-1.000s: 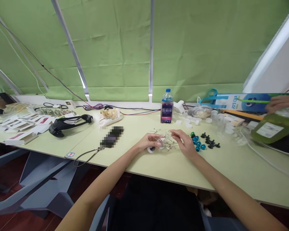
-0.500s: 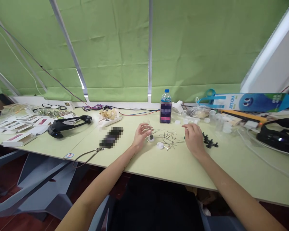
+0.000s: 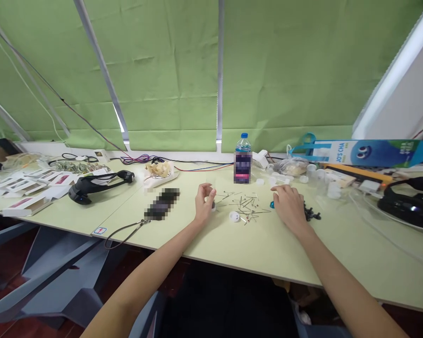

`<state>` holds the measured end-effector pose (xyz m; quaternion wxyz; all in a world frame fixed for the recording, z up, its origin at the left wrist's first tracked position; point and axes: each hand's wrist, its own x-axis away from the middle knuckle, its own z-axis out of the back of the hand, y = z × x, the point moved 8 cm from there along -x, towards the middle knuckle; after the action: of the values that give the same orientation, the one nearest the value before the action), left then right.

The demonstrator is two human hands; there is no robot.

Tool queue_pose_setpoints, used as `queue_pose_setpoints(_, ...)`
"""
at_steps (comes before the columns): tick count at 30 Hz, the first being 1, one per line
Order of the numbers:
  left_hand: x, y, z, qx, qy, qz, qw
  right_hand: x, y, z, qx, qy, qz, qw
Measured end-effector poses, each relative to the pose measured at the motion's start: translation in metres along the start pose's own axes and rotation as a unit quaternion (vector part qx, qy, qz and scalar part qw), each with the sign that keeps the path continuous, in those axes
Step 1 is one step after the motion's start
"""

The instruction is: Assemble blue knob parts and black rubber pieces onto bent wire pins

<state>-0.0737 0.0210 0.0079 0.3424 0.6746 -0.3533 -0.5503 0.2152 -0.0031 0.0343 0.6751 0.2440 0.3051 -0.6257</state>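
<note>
My left hand [image 3: 204,201] rests on the pale green table [image 3: 254,244], its fingers curled in a pinch around a small white piece [image 3: 213,205]. My right hand [image 3: 288,205] lies palm down, fingers flat over the blue beads; one blue bead [image 3: 272,204] shows at its left edge. Between the hands lie several thin metal pins [image 3: 247,204] and a white round cap [image 3: 234,216]. Small black pieces [image 3: 312,215] sit just right of my right hand.
A water bottle [image 3: 242,159] stands behind the pins. To the left are a blurred dark object [image 3: 162,203] on a cord, a black headset [image 3: 97,184], a cloth pouch [image 3: 160,170] and white boxes [image 3: 24,190]. White caps [image 3: 305,176], a blue carton [image 3: 368,152] and another headset [image 3: 407,202] lie right.
Both hands let go of the pin bundle and moved apart. The left drew back left with a small piece; the right moved onto the blue beads. A person's hand and green pouch left the right side.
</note>
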Motion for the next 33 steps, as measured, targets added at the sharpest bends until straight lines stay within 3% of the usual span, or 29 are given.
queue_pose_setpoints(4,0.000,0.000,-0.004,0.022,-0.017,0.000,1.000,-0.010,-0.002,-0.023,0.038,-0.048,-0.003,0.998)
queue_pose_setpoints(12,0.005,0.002,-0.004,0.039,-0.046,0.017,0.998,-0.058,-0.004,-0.080,0.068,-0.142,-0.048,0.986)
queue_pose_setpoints(16,0.006,0.004,-0.006,0.036,-0.054,0.018,0.998,-0.067,0.002,-0.094,0.042,-0.179,-0.070,0.980)
queue_pose_setpoints(22,0.010,0.007,-0.014,0.009,-0.089,0.000,0.996,-0.062,0.005,-0.087,-0.059,-0.206,-0.081,0.973)
queue_pose_setpoints(27,0.013,0.009,-0.018,-0.025,-0.114,-0.020,0.993,-0.048,0.008,-0.065,-0.212,-0.177,-0.103,0.956)
queue_pose_setpoints(30,0.015,0.008,-0.023,-0.047,-0.141,-0.029,0.988,-0.036,-0.011,-0.050,-0.325,-0.161,-0.079,0.929)
queue_pose_setpoints(33,0.018,0.008,-0.030,-0.073,-0.175,-0.035,0.981,-0.025,-0.049,-0.037,-0.421,-0.174,-0.023,0.890)
